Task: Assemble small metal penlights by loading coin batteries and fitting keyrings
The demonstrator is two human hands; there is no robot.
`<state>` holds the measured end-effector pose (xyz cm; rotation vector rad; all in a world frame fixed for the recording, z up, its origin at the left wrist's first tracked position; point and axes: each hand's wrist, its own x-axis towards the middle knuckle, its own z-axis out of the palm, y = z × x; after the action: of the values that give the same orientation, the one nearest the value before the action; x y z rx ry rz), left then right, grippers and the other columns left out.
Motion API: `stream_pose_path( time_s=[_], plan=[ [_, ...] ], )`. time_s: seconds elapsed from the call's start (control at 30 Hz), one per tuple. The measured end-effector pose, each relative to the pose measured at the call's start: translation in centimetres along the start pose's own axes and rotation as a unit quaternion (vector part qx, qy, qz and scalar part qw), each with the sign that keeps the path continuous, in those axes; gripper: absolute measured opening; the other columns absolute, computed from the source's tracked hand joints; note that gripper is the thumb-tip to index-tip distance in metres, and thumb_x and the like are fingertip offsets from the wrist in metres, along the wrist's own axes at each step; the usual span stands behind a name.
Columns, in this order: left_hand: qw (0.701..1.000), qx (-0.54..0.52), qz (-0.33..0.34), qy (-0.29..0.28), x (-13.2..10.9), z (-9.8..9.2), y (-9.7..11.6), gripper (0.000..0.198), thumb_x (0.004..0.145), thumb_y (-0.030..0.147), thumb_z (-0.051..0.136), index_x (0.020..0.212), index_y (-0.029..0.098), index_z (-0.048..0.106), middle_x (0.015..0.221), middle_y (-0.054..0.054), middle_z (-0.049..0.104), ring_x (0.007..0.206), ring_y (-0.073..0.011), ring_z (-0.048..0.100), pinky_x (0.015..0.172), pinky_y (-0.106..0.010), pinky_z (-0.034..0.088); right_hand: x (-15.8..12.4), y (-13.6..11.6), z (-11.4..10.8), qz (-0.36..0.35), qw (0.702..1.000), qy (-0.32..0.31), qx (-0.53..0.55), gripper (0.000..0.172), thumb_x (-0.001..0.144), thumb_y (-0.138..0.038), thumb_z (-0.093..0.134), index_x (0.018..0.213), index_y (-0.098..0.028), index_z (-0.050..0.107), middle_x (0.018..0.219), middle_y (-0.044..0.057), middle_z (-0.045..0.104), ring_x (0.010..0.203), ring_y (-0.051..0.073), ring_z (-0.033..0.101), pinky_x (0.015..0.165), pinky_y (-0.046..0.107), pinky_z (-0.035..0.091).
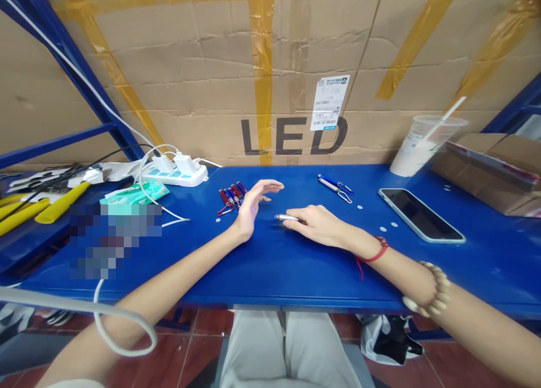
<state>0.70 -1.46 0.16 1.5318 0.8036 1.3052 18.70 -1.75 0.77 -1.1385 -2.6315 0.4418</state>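
Observation:
My right hand (320, 224) grips a small silver keychain flashlight (285, 217) just above the table, its tip pointing left. Facing that tip, my left hand (252, 210) is raised on edge with fingers stretched out and nothing in it. A faint bluish-violet glow shows on its palm. Close behind the left hand lies a row of several red, blue and silver keychain flashlights (230, 196) with carabiner clips, partly hidden by it. Farther back, right of centre, a blue keychain flashlight (330, 181) and a silver one (328, 184) lie side by side with their clips.
On the blue table (270, 275) are a phone (422, 214), small clear discs (382, 228) and a drink cup (418, 148) beside an open carton (490, 171). A power strip (181, 174), tissue pack (134, 194) and white cables occupy the left. A large cardboard box (203, 78) stands behind.

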Motion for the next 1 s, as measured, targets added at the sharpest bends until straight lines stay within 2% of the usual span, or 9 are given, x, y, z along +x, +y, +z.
stream_pose_path(
  time_s=[0.2,0.43,0.57,0.8,0.9,1.0],
  plan=[
    [1.0,0.017,0.018,-0.018,-0.18,0.2,0.03,0.038,0.085,0.037,0.028,0.097,0.017,0.058,0.112,-0.009,0.062,0.109,-0.025,0.053,0.087,-0.035,0.037,0.12,0.1,-0.03,0.002,1.0,0.001,-0.007,0.045,0.094,-0.05,0.03,0.08,-0.02,0.06,0.07,0.001,0.063,0.062,0.014,0.056,0.056,0.023,0.027],
    [0.999,0.024,-0.018,-0.04,-0.27,0.44,0.27,0.038,0.084,0.037,0.028,0.097,0.017,0.058,0.11,-0.008,0.063,0.11,-0.0252,0.052,0.087,-0.035,0.037,0.15,0.21,0.16,0.01,0.999,0.007,-0.046,0.051,0.09,-0.057,0.034,0.066,-0.018,0.058,0.062,0.002,0.061,0.057,0.014,0.055,0.053,0.024,0.024],
    [0.998,0.032,-0.022,-0.049,-0.31,0.55,0.34,0.038,0.083,0.036,0.029,0.096,0.017,0.059,0.108,-0.009,0.063,0.109,-0.025,0.053,0.087,-0.035,0.037,0.22,0.29,0.31,0.016,0.999,0.011,-0.05,0.052,0.091,-0.057,0.032,0.072,-0.019,0.062,0.064,0.003,0.063,0.061,0.015,0.057,0.054,0.024,0.025],
    [0.998,0.025,-0.028,-0.047,-0.18,0.43,0.0,0.036,0.085,0.035,0.029,0.096,0.017,0.058,0.108,-0.008,0.063,0.109,-0.0243,0.053,0.086,-0.034,0.037,0.21,0.52,0.42,-0.01,0.999,0.004,-0.049,0.042,0.094,-0.048,0.031,0.097,-0.021,0.063,0.076,0.004,0.067,0.068,0.017,0.06,0.057,0.024,0.028],
    [0.998,0.021,-0.028,-0.047,-0.19,0.49,0.01,0.036,0.084,0.035,0.03,0.096,0.016,0.058,0.107,-0.008,0.063,0.107,-0.0237,0.053,0.085,-0.033,0.037,0.2,0.46,0.38,-0.01,0.999,0.007,-0.048,0.042,0.094,-0.047,0.031,0.097,-0.02,0.063,0.077,0.004,0.067,0.067,0.016,0.06,0.056,0.023,0.028],
    [0.998,0.019,-0.03,-0.046,-0.22,0.56,0.07,0.035,0.084,0.035,0.031,0.096,0.017,0.059,0.106,-0.008,0.063,0.106,-0.0234,0.053,0.084,-0.032,0.037,0.18,0.28,0.29,-0.008,0.999,0.006,-0.046,0.044,0.094,-0.049,0.032,0.087,-0.019,0.063,0.072,0.004,0.066,0.063,0.015,0.059,0.055,0.023,0.027]
  ],
)
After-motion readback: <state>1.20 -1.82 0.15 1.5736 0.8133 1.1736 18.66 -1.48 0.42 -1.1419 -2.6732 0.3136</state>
